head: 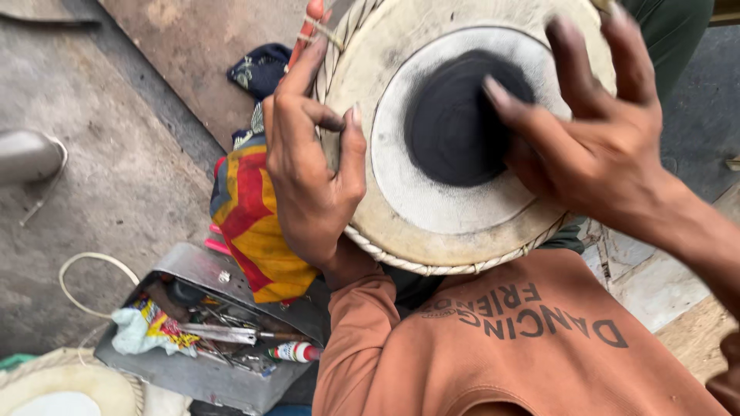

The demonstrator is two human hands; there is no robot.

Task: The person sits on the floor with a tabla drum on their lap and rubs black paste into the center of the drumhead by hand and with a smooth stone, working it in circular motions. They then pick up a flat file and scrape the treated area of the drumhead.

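Drumhead [432,208] of pale, worn skin faces straight up at the camera, so the drum's long axis runs away from the viewer and its body is hidden beneath the head. It rests in the person's lap, above the orange shirt [493,347], and its far edge is cut off by the top of the frame. A braided cord rim [416,263] edges the near side; inside it lies a lighter ring, and at the centre a matte black round patch [455,115].

Nearest, at the lower left, an open grey metal toolbox [223,370] sits on the concrete floor [100,223], crammed with small tools, a crumpled wrapper and a little tube; most of the contents are too jumbled to make out. A pale round object beside it is cut off by the bottom left corner.

Further up, the left hand [312,169] clasps the drum's left rim, thumb on the skin, fingers curled over the edge. A red, yellow and blue cloth [254,223] lies just beside that hand, partly hidden behind it.

The right hand [593,131] is open with fingers spread, one fingertip pressing the black patch; its forearm leaves the frame at the right edge.
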